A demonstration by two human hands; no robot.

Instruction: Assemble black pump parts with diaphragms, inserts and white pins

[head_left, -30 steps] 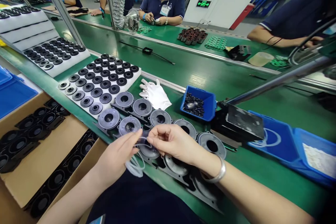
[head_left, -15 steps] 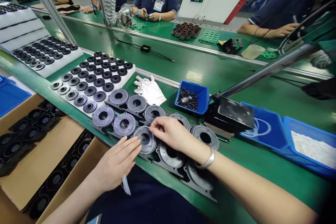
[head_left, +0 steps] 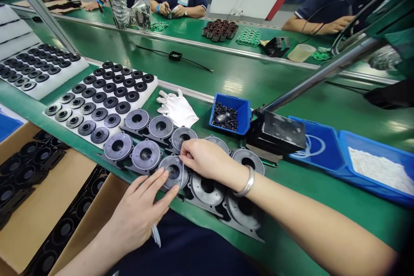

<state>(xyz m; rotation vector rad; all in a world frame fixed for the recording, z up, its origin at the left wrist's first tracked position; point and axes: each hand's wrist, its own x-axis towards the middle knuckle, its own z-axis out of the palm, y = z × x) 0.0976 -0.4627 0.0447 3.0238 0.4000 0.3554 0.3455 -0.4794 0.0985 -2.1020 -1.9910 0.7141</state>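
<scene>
Both hands have come down from mid-air: right hand (head_left: 202, 159) and left hand (head_left: 142, 207), which still grips spare clear rings (head_left: 156, 235), press a ring onto the grey housing (head_left: 173, 171) at the table edge, so the next move probably calls for seating it evenly all around.

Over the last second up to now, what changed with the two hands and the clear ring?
Both hands came down from holding a clear ring up in the air. The right hand and left hand now press their fingers on the grey round housing. More clear rings dangle under the left hand. The housing rows, white glove and blue bin stayed put.
</scene>
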